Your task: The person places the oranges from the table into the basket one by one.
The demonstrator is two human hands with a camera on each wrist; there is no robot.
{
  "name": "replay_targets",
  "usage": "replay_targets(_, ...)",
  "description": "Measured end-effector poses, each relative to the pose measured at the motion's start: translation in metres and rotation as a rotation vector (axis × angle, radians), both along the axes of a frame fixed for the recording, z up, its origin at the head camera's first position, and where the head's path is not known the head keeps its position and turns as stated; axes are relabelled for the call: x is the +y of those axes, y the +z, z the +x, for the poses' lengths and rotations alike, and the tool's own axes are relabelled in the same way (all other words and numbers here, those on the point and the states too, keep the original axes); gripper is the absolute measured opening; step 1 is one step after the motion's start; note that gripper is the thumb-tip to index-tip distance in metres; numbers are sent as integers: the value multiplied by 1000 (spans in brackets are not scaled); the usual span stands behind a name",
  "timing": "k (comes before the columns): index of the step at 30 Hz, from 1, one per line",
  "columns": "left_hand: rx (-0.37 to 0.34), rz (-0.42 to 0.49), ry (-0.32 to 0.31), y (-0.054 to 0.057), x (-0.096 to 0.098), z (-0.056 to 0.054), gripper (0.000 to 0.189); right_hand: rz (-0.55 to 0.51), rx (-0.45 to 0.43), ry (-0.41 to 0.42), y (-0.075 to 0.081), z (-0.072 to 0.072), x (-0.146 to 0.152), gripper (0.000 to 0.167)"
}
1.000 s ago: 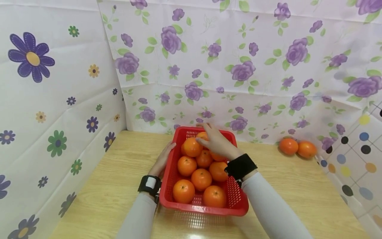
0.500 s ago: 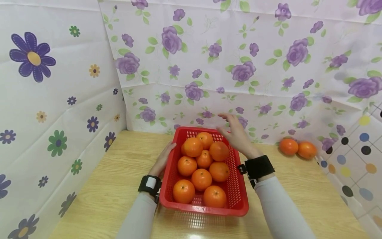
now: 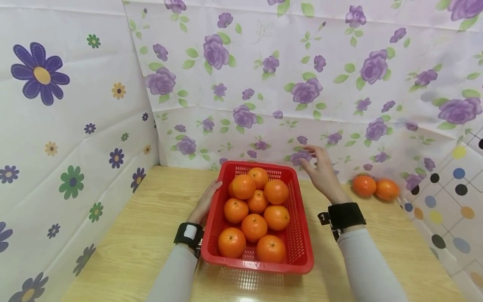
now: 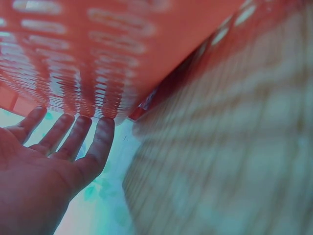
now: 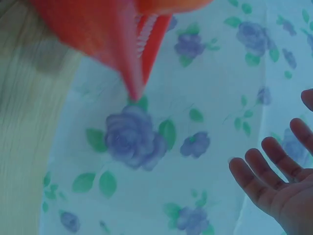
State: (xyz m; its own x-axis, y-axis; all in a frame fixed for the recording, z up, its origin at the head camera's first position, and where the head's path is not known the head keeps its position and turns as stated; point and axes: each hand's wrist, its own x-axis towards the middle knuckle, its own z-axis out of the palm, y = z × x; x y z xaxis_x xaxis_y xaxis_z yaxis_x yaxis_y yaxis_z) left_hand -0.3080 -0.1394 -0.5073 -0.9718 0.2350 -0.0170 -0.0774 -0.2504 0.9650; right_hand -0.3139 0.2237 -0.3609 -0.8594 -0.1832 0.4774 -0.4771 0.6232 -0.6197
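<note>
A red plastic basket (image 3: 211, 235) with perforated walls stands on the table, holding several oranges (image 3: 254, 227). My left hand (image 3: 205, 203) rests against the basket's left side. In the left wrist view its fingertips (image 4: 105, 128) touch the perforated wall, with the fingers nearly straight. My right hand (image 3: 322, 174) hangs in the air to the right of the basket's far corner, apart from it and holding nothing. The right wrist view shows the fingers (image 5: 252, 183) spread and slightly bent, with the basket's red rim (image 5: 129, 63) at the upper left.
Two more oranges, a left one (image 3: 364, 186) and a right one (image 3: 387, 189), lie side by side at the table's back right. A flowered sheet (image 3: 264, 84) covers the back wall, and other patterned sheets line both sides. The wooden table (image 3: 151, 230) surrounds the basket.
My right hand has let go of the oranges in the basket and moved right, out past the basket's rim. The left hand and the basket have stayed in place.
</note>
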Motion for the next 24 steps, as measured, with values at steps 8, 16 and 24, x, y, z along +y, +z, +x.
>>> replay_targets(8,1,-7,-3,0,0,0,59,99,-16,-92,-12,-6,30,42)
replay_targets(16,-10,9,-12,1,-1,0,60,183,30,-220,-27,-10,59,41)
replay_targets(24,-11,2,-1,0,0,0,61,215,109,-278,-41,-11,85,39)
